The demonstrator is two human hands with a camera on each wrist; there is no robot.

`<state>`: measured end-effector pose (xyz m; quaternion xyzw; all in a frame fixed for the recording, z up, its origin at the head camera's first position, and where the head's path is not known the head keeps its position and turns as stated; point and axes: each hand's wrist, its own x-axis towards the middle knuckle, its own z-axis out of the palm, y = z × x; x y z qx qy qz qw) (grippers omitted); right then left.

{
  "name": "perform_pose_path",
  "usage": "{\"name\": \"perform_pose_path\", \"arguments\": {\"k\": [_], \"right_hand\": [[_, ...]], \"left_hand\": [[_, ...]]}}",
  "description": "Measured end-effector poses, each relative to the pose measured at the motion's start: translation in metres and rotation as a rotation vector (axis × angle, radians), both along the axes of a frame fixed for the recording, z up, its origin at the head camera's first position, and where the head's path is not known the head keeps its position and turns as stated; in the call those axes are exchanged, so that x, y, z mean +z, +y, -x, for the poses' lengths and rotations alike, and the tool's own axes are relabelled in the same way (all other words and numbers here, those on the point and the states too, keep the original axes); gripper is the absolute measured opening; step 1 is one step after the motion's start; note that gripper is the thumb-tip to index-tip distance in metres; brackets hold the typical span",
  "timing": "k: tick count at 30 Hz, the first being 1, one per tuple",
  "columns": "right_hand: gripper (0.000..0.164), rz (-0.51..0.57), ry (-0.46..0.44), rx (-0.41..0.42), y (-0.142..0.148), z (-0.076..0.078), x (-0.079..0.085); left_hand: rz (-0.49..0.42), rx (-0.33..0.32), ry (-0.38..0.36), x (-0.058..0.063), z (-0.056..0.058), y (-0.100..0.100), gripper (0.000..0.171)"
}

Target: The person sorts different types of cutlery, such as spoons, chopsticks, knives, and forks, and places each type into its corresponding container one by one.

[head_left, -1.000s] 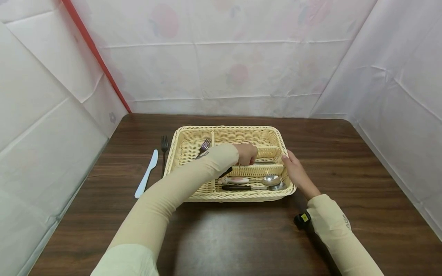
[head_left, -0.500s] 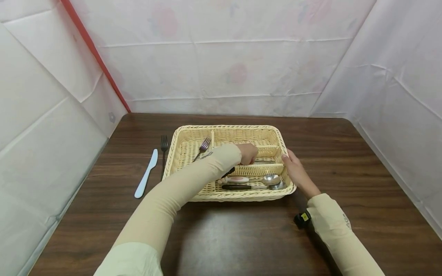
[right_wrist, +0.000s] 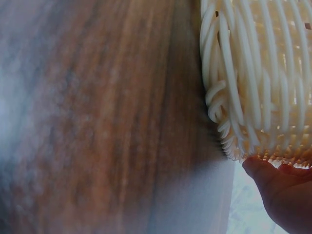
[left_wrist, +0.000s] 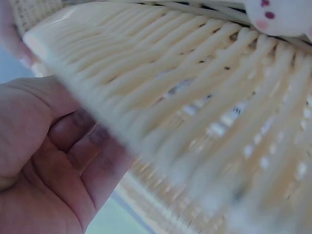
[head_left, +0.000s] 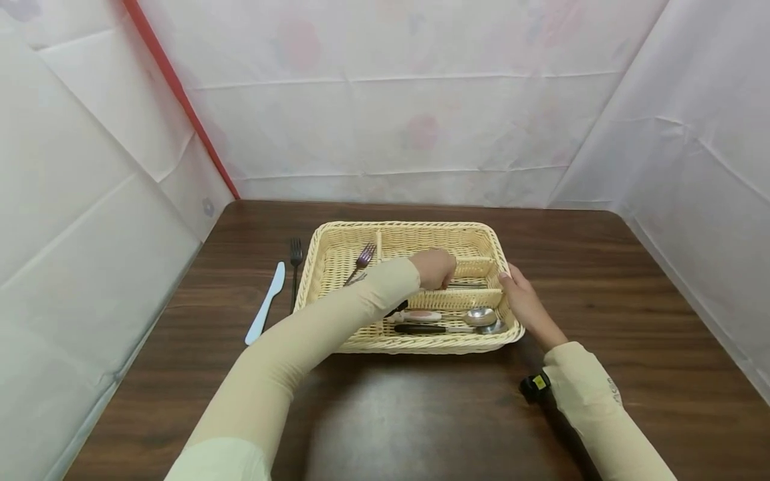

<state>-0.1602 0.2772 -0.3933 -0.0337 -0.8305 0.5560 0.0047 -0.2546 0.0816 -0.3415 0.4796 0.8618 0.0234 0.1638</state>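
A cream wicker cutlery basket [head_left: 421,223] with dividers stands on the table. My left hand [head_left: 436,268] reaches down into its middle right compartment, fingers bent. In the left wrist view that hand [left_wrist: 53,146] lies beside a woven divider [left_wrist: 146,92], which hides the fingertips and anything in them. Thin metal cutlery [head_left: 466,285] lies just right of this hand. My right hand [head_left: 531,306] grips the basket's right rim, thumb over the edge. In the front compartment lie a spoon with a pale pink-and-white handle [head_left: 421,316] and a black-handled spoon [head_left: 421,329].
A purple-toned fork [head_left: 364,256] lies in the left compartment, partly behind my left sleeve. Left of the basket, a black fork [head_left: 295,254] and a pale blue knife [head_left: 267,304] rest on the dark wooden table [head_left: 409,414]. White sheeting [head_left: 385,127] surrounds the table.
The whole head view has shifted slightly. My left hand stays in the middle compartment with little movement, and the right hand keeps its grip on the rim.
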Motion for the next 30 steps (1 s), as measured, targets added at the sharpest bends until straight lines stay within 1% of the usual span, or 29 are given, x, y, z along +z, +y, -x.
{"name": "perform_pose_path", "arguments": {"k": [2, 4, 6, 8, 12, 13, 14, 16, 18, 20, 23, 26, 30], "right_hand": [[0.052, 0.005, -0.001, 0.007, 0.000, 0.001, -0.001], [0.052, 0.024, -0.006, 0.029, -0.002, 0.002, -0.002], [0.052, 0.046, -0.008, 0.049, -0.004, 0.004, -0.003], [0.052, 0.053, -0.008, 0.062, -0.008, 0.006, -0.003], [0.052, 0.041, -0.004, 0.056, -0.012, 0.009, -0.003], [0.052, 0.039, -0.006, 0.050, -0.012, 0.009, -0.003], [0.052, 0.033, -0.007, 0.046, -0.012, 0.010, -0.003], [0.052, 0.027, -0.010, 0.040, -0.012, 0.010, -0.003], [0.052, 0.026, -0.007, 0.034, -0.011, 0.010, -0.002], [0.051, 0.031, -0.009, 0.028, -0.009, 0.009, -0.002], [0.052, 0.064, -0.013, 0.023, -0.006, 0.007, -0.002], [0.051, 0.082, -0.014, 0.028, -0.002, 0.005, -0.001], [0.051, 0.061, -0.003, 0.039, 0.002, 0.006, -0.001]], "left_hand": [[-0.069, 0.002, 0.019, 0.006, -0.001, -0.009, 0.047], [-0.138, 0.019, 0.016, 0.013, -0.002, -0.024, 0.044], [-0.202, 0.073, 0.004, 0.022, -0.002, -0.042, 0.042], [-0.266, 0.108, 0.031, 0.029, 0.001, -0.064, 0.036], [-0.331, 0.206, 0.113, 0.045, 0.009, -0.113, 0.008], [-0.342, 0.235, 0.135, 0.047, 0.012, -0.126, 0.007], [-0.346, 0.277, 0.144, 0.050, 0.014, -0.139, 0.007], [-0.361, 0.374, 0.148, 0.052, 0.018, -0.166, 0.009], [-0.368, 0.490, 0.149, 0.050, 0.022, -0.190, 0.011], [-0.352, 0.596, 0.139, 0.044, 0.024, -0.210, 0.011], [-0.314, 0.718, 0.112, 0.028, 0.028, -0.230, 0.012], [-0.264, 0.786, 0.053, 0.007, 0.033, -0.238, 0.010], [-0.211, 0.842, -0.031, -0.019, 0.039, -0.240, 0.022]]}}
